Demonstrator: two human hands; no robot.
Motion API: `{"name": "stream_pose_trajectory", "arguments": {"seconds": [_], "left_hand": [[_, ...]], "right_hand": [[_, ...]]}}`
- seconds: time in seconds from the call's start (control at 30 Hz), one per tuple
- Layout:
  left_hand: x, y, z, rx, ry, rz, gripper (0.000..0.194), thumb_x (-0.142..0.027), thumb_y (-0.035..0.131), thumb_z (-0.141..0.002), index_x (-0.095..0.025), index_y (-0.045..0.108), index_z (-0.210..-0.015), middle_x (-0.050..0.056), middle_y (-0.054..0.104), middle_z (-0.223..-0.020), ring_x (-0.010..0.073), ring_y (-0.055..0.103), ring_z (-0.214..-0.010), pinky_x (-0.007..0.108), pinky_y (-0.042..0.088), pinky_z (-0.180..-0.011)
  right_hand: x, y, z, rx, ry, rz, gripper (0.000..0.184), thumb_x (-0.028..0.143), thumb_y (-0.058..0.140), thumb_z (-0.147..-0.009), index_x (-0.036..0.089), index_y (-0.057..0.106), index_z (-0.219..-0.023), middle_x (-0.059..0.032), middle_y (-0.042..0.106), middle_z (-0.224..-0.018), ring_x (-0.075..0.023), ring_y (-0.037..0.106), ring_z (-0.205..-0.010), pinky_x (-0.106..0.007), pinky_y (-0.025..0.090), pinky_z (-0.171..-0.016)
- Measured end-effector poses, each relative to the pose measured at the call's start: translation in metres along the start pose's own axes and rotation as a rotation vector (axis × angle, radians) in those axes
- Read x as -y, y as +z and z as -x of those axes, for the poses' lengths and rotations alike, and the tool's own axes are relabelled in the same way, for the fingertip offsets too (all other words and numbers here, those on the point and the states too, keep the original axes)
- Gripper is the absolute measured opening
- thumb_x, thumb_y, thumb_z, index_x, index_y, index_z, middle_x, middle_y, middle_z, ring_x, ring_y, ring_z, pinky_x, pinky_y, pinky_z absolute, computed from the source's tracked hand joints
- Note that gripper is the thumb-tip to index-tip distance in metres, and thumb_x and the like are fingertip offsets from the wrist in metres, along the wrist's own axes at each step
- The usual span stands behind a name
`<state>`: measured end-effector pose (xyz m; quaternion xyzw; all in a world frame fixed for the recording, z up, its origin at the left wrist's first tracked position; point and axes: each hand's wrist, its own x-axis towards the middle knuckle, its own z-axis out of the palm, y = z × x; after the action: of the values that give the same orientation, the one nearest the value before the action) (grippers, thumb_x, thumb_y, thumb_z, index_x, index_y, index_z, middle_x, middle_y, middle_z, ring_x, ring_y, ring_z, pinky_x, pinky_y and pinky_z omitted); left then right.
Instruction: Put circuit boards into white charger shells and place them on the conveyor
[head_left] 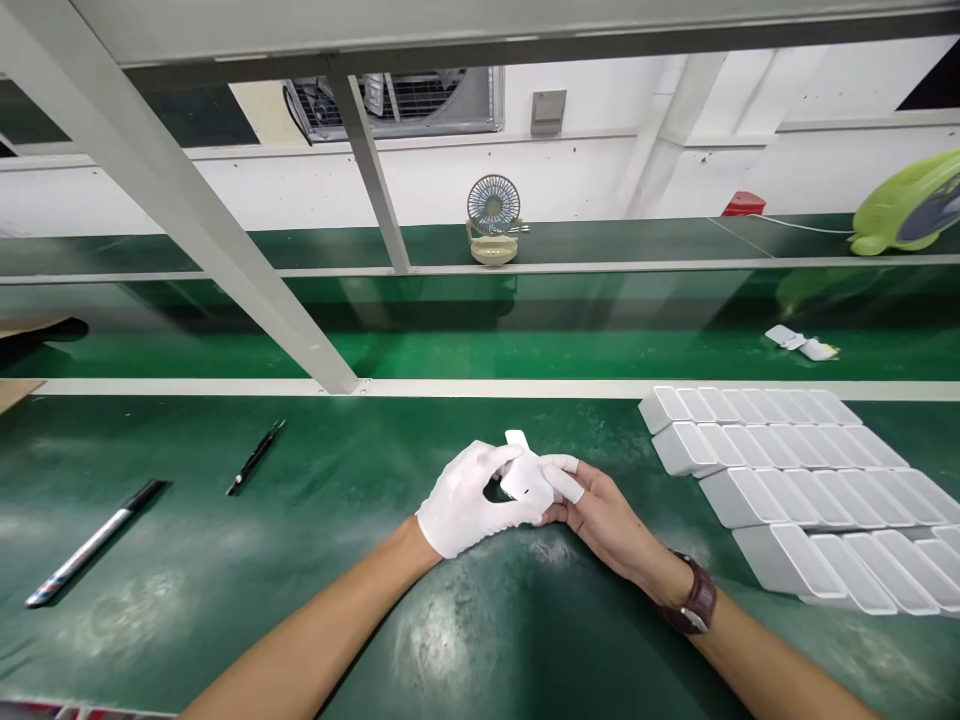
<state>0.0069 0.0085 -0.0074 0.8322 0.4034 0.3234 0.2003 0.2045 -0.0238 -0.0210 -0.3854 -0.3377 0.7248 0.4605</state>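
Note:
My left hand (pixel 466 500), in a white glove, is closed around one side of a small white plastic part (pixel 525 480) above the green bench. A flat tab sticks up from the part's far end, and a small dark spot shows on its face. My right hand (pixel 604 515) pinches the other side, with white covers on its thumb and a finger; its remaining fingers curl underneath, mostly hidden. The gloved fingers cover some of the part, so its exact kind cannot be told.
Rows of white rectangular bins (pixel 780 495) stand at the right. To the left lie a silver marker (pixel 94 545) and a black pen (pixel 255 458). Beyond the white rail is another white piece (pixel 802 343). A slanted post (pixel 225 240) rises at left; a small fan (pixel 493 220) sits behind.

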Motion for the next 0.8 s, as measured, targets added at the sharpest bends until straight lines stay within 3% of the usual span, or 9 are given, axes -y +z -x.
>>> {"name": "stream_pose_trajectory", "arguments": {"seconds": [0.1,0.27,0.33,0.47,0.63,0.7,0.8], "left_hand": [[0.002,0.0,0.0,0.038,-0.046,0.017,0.061,-0.043,0.082,-0.073,-0.027,0.057,-0.126,0.001,0.067,-0.096,0.0188,0.063,-0.085,0.033,0.053,-0.078],[0.012,-0.004,-0.002,0.137,-0.084,0.037,0.082,-0.057,0.089,-0.057,-0.026,0.058,-0.126,0.006,0.067,-0.113,0.0272,0.063,-0.103,0.043,0.052,-0.093],[0.014,-0.007,-0.003,0.148,-0.099,0.034,0.082,-0.056,0.09,-0.055,-0.027,0.06,-0.126,0.007,0.066,-0.115,0.0292,0.062,-0.108,0.046,0.052,-0.096],[0.016,-0.012,-0.004,0.151,-0.116,0.04,0.089,-0.054,0.092,-0.05,-0.026,0.059,-0.128,0.009,0.066,-0.116,0.0318,0.062,-0.109,0.049,0.052,-0.095],[0.021,-0.012,-0.002,0.156,-0.081,0.059,0.089,-0.06,0.089,-0.052,-0.026,0.058,-0.129,0.009,0.065,-0.121,0.0313,0.061,-0.112,0.05,0.05,-0.097],[0.021,-0.011,-0.002,0.138,-0.097,0.054,0.087,-0.06,0.089,-0.052,-0.024,0.06,-0.126,0.011,0.065,-0.122,0.0319,0.059,-0.114,0.05,0.05,-0.099],[0.018,-0.009,-0.005,0.149,-0.108,0.029,0.068,-0.054,0.089,-0.057,-0.023,0.066,-0.113,0.011,0.065,-0.124,0.0315,0.059,-0.115,0.049,0.05,-0.099]], "right_hand": [[-0.005,-0.003,0.001,-0.035,-0.125,0.155,0.033,0.04,0.065,-0.093,0.023,0.064,-0.121,-0.0072,0.071,-0.105,-0.0215,0.069,-0.091,-0.039,0.06,-0.08],[-0.014,-0.014,0.002,-0.073,-0.763,0.85,0.038,0.017,0.065,-0.091,0.03,0.065,-0.127,-0.0086,0.062,-0.127,-0.0241,0.063,-0.114,-0.04,0.055,-0.098],[-0.015,-0.016,0.002,-0.001,-0.899,1.072,0.047,0.01,0.063,-0.09,0.031,0.062,-0.133,-0.01,0.059,-0.13,-0.0241,0.063,-0.115,-0.039,0.055,-0.097],[-0.01,-0.015,0.004,0.107,-0.966,1.232,0.061,0.006,0.06,-0.09,0.032,0.05,-0.144,-0.0126,0.056,-0.133,-0.0248,0.063,-0.114,-0.039,0.059,-0.092],[-0.002,-0.015,0.004,-0.037,-1.077,1.183,0.069,0.006,0.066,-0.086,0.038,0.048,-0.144,-0.0107,0.054,-0.136,-0.0264,0.064,-0.11,-0.041,0.059,-0.089],[-0.002,-0.016,0.001,0.002,-0.993,1.203,0.064,0.009,0.064,-0.089,0.037,0.049,-0.144,-0.0104,0.057,-0.132,-0.026,0.064,-0.109,-0.041,0.059,-0.089],[-0.004,-0.017,-0.005,0.099,-0.815,1.251,0.05,0.015,0.058,-0.094,0.033,0.054,-0.14,-0.0107,0.06,-0.124,-0.0251,0.065,-0.107,-0.04,0.058,-0.09]]}}
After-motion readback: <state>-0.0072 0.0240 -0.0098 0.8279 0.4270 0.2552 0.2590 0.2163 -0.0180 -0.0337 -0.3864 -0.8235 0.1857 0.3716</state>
